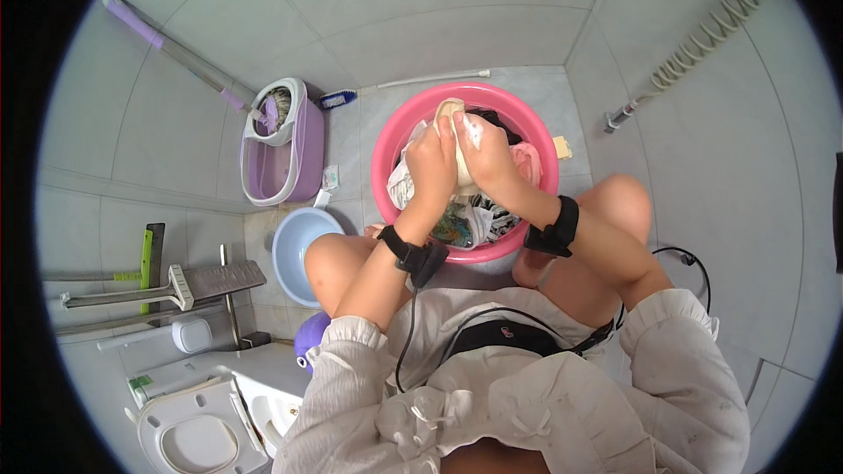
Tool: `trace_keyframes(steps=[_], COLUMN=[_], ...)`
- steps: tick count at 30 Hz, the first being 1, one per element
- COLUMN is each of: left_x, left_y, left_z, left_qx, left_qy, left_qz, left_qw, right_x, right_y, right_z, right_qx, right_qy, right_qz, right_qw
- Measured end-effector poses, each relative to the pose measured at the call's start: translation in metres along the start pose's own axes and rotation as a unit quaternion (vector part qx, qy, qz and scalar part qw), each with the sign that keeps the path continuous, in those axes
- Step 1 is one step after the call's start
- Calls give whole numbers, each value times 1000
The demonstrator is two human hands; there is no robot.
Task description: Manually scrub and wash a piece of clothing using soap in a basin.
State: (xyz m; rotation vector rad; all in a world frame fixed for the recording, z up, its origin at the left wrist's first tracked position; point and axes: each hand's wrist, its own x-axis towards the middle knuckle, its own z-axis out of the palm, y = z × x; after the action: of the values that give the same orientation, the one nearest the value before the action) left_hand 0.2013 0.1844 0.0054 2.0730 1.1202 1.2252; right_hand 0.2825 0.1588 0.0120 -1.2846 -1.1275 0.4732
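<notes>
A cream-coloured piece of cloth point(465, 174) is gripped between both hands above a pink plastic basin point(383, 174). My left hand point(431, 164) holds its left side, and my right hand point(484, 148) has the other side, thumbs close together near the top. White lather sits on the back of my right hand. Below, the basin holds several garments: white cloth point(400, 185), a pink piece point(527, 163), dark fabric point(494, 120) and a green patterned piece point(453, 224). The hands hide the middle of the pile.
Left of the basin stand a purple mop bucket point(309, 151) with a mop point(197, 69) and a light-blue basin point(284, 247). A blue brush point(338, 100) lies by the wall. A yellowish block point(562, 147) is right of the pink basin. Cables run from my black wrist straps point(421, 260).
</notes>
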Motion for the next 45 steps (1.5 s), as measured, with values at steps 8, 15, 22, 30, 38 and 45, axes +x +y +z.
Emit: trace_keyframes(steps=[8,15,22,30,38,45], left_x=[2,2,-5,-5,1,20], left_y=[-2,-13,-4,-6,-2,-13], left_z=[4,4,1,1,-15,-25], left_qx=[-20,-66,-56,-39,-239,-446], left_qy=[2,18,2,-11,-49,-21], left_qz=[-47,-67,-13,-7,-107,-231], left_qw=[999,995,998,999,964,865], right_x=[1,-6,-11,-12,22,28], right_y=[9,10,13,20,10,-29], right_z=[1,7,5,6,-17,-34], right_qx=[-13,-36,0,11,23,90], right_qy=[44,25,26,25,-117,-286], right_qz=[87,4,37,92,301,193], right_qw=[995,999,999,995,946,934])
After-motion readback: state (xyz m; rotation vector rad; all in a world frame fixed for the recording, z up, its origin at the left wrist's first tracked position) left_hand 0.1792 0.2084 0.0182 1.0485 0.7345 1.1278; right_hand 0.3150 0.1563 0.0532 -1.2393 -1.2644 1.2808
